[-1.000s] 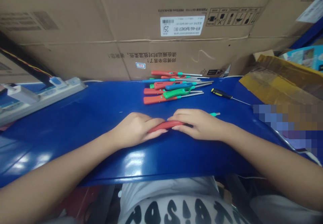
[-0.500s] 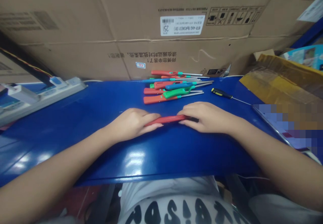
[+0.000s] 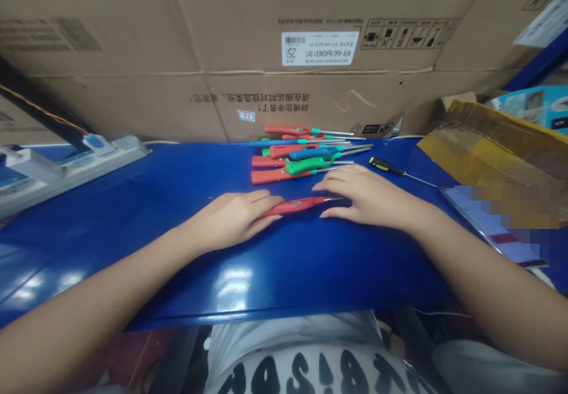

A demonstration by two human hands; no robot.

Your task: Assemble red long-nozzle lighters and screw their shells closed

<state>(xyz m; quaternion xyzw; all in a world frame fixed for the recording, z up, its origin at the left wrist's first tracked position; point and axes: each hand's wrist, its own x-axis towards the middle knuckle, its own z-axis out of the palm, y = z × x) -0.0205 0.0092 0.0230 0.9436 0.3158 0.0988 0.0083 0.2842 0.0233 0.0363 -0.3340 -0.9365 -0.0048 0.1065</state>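
Between my hands is a red long-necked lighter [image 3: 295, 206], its metal tube pointing right. My left hand [image 3: 239, 213] is closed around the handle's left end. Thumb and fingers of my right hand [image 3: 355, 196] are spread apart on either side of the metal tube, with a gap showing around it. Just beyond lies a pile of similar lighters with red, blue and green handles, among them a green lighter [image 3: 310, 164] on top and a red lighter [image 3: 275, 176] at the near side.
A black and yellow screwdriver [image 3: 387, 166] lies right of the pile. Further right are a tablet-like screen [image 3: 483, 216] and a taped yellow-brown package [image 3: 492, 139]. A white power strip [image 3: 110, 157] runs along the left. Behind stands a large cardboard box [image 3: 146, 104] on the blue table [image 3: 310, 275].
My right hand has opened and let go of the lighter's right end, uncovering the metal tube. The lighter has turned a little, showing more of its side, and stays in my left hand.
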